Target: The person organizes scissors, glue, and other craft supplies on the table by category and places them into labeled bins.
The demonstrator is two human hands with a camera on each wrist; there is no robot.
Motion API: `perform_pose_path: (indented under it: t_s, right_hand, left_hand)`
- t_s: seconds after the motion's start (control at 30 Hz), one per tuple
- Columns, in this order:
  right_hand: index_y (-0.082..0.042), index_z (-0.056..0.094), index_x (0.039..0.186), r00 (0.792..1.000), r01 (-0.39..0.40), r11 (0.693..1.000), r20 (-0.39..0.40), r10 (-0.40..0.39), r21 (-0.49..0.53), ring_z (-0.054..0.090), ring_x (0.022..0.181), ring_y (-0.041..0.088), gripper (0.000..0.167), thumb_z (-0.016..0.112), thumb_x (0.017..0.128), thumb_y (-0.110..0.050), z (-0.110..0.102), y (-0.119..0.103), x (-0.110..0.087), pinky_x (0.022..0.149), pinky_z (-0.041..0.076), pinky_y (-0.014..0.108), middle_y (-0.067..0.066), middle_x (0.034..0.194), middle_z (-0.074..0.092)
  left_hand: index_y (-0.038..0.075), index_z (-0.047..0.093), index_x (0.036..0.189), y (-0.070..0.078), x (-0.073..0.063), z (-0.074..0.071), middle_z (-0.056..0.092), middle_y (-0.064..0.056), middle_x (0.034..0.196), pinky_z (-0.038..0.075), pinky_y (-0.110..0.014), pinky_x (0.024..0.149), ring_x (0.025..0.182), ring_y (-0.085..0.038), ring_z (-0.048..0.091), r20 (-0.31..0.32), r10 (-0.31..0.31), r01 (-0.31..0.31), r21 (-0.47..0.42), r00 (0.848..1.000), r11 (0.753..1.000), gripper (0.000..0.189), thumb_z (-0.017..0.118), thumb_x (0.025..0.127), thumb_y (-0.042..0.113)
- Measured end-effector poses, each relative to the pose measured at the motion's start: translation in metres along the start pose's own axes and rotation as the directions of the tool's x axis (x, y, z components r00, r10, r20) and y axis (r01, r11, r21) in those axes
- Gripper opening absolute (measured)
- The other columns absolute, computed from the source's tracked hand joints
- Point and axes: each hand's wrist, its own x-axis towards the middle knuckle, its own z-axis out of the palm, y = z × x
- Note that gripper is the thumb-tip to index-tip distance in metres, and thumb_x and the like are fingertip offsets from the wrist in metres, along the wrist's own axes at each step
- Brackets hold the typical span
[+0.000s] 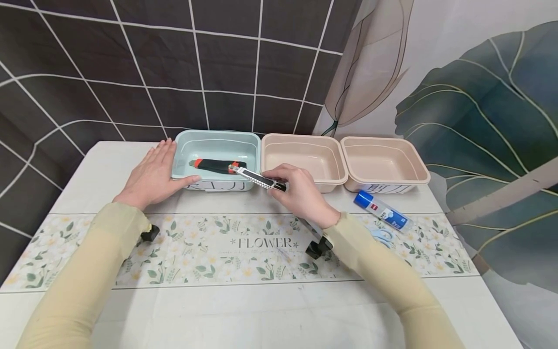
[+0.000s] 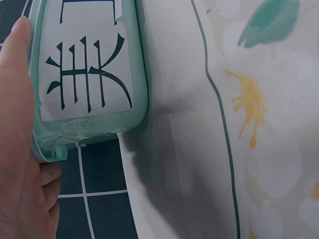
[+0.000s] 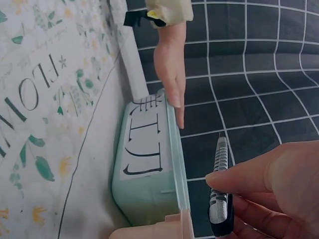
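A light blue bin (image 1: 216, 134) with a lettered white label (image 2: 89, 74) on its front stands at the left of a row. My left hand (image 1: 150, 177) rests on its left end, fingers straight along the side and thumb at the front rim. A black and orange utility knife (image 1: 213, 166) lies in that bin. My right hand (image 1: 302, 194) pinches a silver and black box cutter (image 1: 261, 178) between thumb and fingers, its tip pointing left over the bin's right part. In the right wrist view the box cutter (image 3: 220, 184) shows above the rim's level.
Two pink bins, a middle one (image 1: 305, 139) and a right one (image 1: 379, 141) with a label, continue the row. A blue-capped glue stick (image 1: 383, 210) lies before them, with light blue scissors (image 1: 383, 236) partly behind my right sleeve. A dark gridded cloth (image 1: 174, 58) hangs behind.
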Motion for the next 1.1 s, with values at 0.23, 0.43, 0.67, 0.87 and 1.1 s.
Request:
perform_pose_path:
  t_s: [0.23,0.43,0.67,0.87,1.1]
  right_hand:
    - [-0.006,0.075,0.120,1.000,-0.007,1.000,-0.002,0.007,0.009,0.067,0.095,0.014,0.036,0.081,0.084,-0.002,0.006,0.000,0.017,0.088,0.054,0.032,0.003,0.108,0.073]
    - [-0.004,0.074,0.122,1.000,-0.003,1.000,-0.005,0.003,0.015,0.067,0.095,0.015,0.036,0.080,0.086,-0.003,0.010,0.001,0.034,0.086,0.053,0.028,0.005,0.109,0.072]
    - [-0.005,0.074,0.124,1.000,-0.012,0.999,-0.006,0.012,-0.032,0.065,0.096,0.017,0.038,0.077,0.087,-0.003,0.018,0.004,0.054,0.084,0.051,0.029,0.006,0.111,0.072]
    - [-0.009,0.072,0.129,0.998,-0.042,0.997,0.050,0.045,-0.059,0.062,0.107,0.016,0.038,0.074,0.091,-0.006,0.023,0.003,0.070,0.091,0.049,0.029,0.003,0.118,0.069]
    - [-0.009,0.073,0.128,0.997,-0.036,0.998,0.071,0.040,-0.050,0.062,0.111,0.014,0.037,0.072,0.091,-0.004,0.029,0.006,0.091,0.092,0.049,0.025,0.003,0.123,0.069]
  left_hand:
    - [-0.009,0.005,0.159,0.000,-0.001,-0.001,0.007,-0.030,0.165,0.001,-0.046,0.125,0.153,-0.040,0.004,-0.004,0.002,-0.002,-0.003,1.000,1.000,0.116,0.051,0.093,0.074]
    - [-0.010,0.006,0.159,0.000,0.000,-0.001,0.007,-0.030,0.165,0.001,-0.046,0.125,0.153,-0.041,0.005,-0.004,0.001,-0.001,0.002,1.000,1.000,0.116,0.051,0.092,0.074]
    - [-0.010,0.007,0.159,-0.001,0.000,-0.001,0.007,-0.029,0.165,0.002,-0.047,0.125,0.153,-0.041,0.006,-0.007,-0.002,0.002,0.004,1.000,1.000,0.117,0.051,0.092,0.075]
    - [-0.009,0.005,0.159,0.000,0.000,-0.001,0.007,-0.030,0.165,0.001,-0.047,0.125,0.153,-0.040,0.003,-0.001,-0.008,0.008,-0.001,1.000,1.000,0.117,0.051,0.092,0.075]
    - [-0.008,0.005,0.159,0.000,0.000,0.000,0.006,-0.029,0.165,0.001,-0.046,0.125,0.153,-0.040,0.003,0.003,-0.005,0.005,-0.003,1.000,1.000,0.117,0.051,0.092,0.075]
